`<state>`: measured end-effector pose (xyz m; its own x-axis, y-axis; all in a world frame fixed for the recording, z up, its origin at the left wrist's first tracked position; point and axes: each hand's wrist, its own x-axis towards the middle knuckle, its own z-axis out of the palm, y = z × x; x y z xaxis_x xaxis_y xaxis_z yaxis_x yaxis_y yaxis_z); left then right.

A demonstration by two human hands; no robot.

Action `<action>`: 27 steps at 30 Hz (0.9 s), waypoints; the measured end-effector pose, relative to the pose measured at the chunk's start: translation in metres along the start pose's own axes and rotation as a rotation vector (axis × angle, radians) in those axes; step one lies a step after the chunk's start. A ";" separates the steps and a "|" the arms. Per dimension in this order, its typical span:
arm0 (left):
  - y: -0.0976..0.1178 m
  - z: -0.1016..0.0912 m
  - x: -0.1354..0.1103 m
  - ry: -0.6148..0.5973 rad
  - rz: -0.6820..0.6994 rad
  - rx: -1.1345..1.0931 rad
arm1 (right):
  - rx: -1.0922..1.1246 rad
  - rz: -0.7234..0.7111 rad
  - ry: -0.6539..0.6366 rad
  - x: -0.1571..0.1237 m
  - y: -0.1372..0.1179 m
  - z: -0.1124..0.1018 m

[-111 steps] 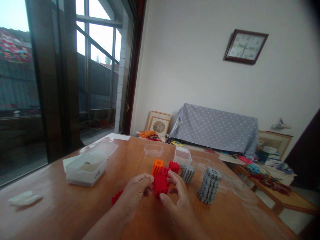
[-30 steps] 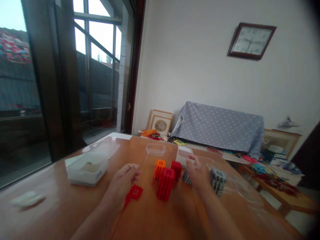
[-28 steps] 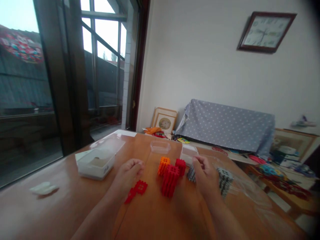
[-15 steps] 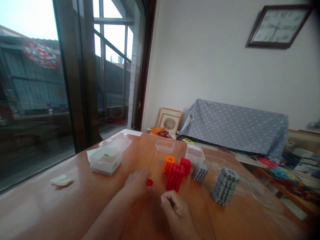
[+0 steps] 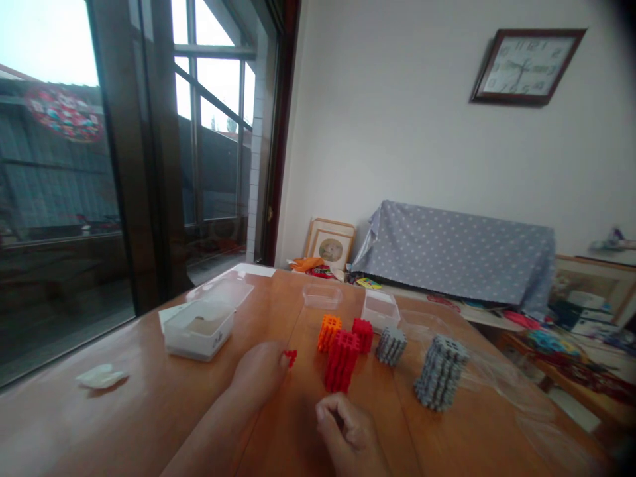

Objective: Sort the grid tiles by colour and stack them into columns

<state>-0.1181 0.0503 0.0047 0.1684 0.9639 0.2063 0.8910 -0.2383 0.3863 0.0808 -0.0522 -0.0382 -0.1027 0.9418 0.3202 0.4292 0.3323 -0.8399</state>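
A small red toothed plastic piece (image 5: 291, 358) is pinched at the fingertips of my left hand (image 5: 263, 366), low over the table. My right hand (image 5: 348, 427) is curled into a loose fist near the table's front, its thumb against the bent index finger; the inside of the fist is hidden. Just beyond it stands a tall red stack of interlocking plastic pieces (image 5: 342, 363). Behind that are an orange stack (image 5: 328, 332) and a shorter red stack (image 5: 363, 336). To the right stand a short grey stack (image 5: 391, 346) and a taller grey stack (image 5: 441, 374).
A white plastic box (image 5: 199, 331) stands on the wooden table (image 5: 163, 411) at the left, near a crumpled white tissue (image 5: 102, 376). Two clear containers, a shallow one (image 5: 322, 297) and a lidded one (image 5: 380, 309), sit at the back. Clear plastic packaging (image 5: 501, 377) lies right.
My left fingers have closed on the small red piece, which has turned and now shows at the thumb tip. My right hand stays curled. The whole view has shifted slightly.
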 end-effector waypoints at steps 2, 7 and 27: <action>0.003 -0.007 0.000 0.023 0.017 -0.153 | 0.041 0.019 0.019 -0.001 -0.001 -0.002; 0.023 -0.021 -0.008 -0.219 0.102 -0.820 | 0.240 0.165 0.147 0.000 -0.012 -0.009; 0.050 -0.012 -0.019 -0.356 0.023 -1.226 | 0.548 0.260 0.120 0.001 -0.037 -0.018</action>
<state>-0.0817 0.0184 0.0304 0.4513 0.8911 0.0465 -0.0528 -0.0253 0.9983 0.0813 -0.0649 0.0013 0.0586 0.9937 0.0954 -0.0998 0.1009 -0.9899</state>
